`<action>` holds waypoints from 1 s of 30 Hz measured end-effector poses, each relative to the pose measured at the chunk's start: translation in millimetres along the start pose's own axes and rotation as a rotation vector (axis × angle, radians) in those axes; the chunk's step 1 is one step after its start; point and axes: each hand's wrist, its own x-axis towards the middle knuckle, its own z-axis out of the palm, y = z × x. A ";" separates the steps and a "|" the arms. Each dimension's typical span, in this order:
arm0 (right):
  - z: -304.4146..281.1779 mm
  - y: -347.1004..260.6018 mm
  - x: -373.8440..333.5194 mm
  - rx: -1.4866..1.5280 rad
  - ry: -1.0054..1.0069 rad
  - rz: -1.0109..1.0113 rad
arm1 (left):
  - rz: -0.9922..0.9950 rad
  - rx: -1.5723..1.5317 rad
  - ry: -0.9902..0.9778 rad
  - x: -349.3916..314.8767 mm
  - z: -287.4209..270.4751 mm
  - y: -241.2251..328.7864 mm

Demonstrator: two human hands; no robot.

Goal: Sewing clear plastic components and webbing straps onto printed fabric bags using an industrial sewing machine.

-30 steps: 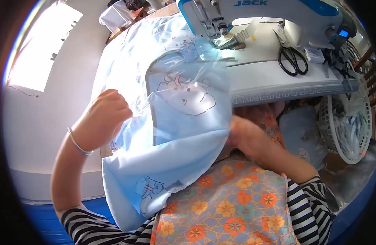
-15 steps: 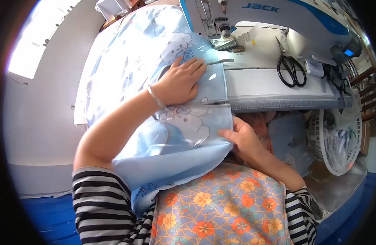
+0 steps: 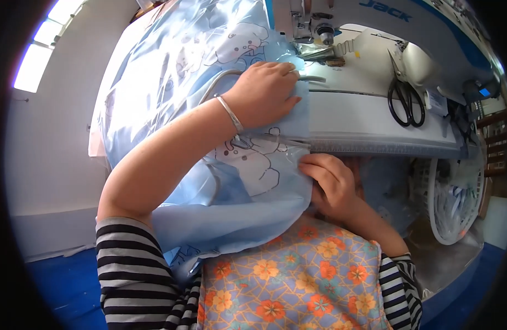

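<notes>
Light blue fabric (image 3: pixel 237 217) printed with white cartoon animals, with a glossy clear layer over it, spreads across the table and hangs down to my lap. On its upper part rests my left hand (image 3: pixel 267 93), palm down with the thumb held apart, near the fabric's right edge. A grey cord (image 3: pixel 215 85) runs beneath this hand, and its end sticks out to the right. My right hand (image 3: pixel 330 179) pinches the fabric's right edge at the table's front. The sewing machine's needle area (image 3: pixel 323 36) stands just beyond my left hand.
Black-handled scissors (image 3: pixel 406 102) lie on the white machine table (image 3: pixel 369 113), right of the fabric. A ruler strip (image 3: pixel 374 146) runs along the table's front edge. At the lower right, a white plastic basket (image 3: pixel 432 203) holds scraps. A floral apron (image 3: pixel 292 275) covers my lap.
My left hand has shifted right on the fabric, and its fingers are more bent. My right hand's fingers have closed over the fabric edge. The view has shifted a little.
</notes>
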 end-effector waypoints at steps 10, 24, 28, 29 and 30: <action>-8.6 20.3 13.7 -0.148 0.011 -0.004 | 0.058 0.006 0.110 -15.3 19.6 -3.1; -18.5 49.6 62.2 -0.092 -0.086 0.166 | 0.035 -0.264 0.156 -2.1 17.6 -33.7; -19.6 55.2 74.9 -0.187 -0.077 0.167 | -0.007 -0.347 0.113 0.7 14.6 -37.1; -18.2 57.1 77.0 -0.236 -0.076 0.186 | 0.002 -0.351 0.107 1.4 13.6 -37.4; -16.2 59.2 78.5 -0.231 -0.080 0.194 | 0.021 -0.357 0.137 1.3 12.5 -37.2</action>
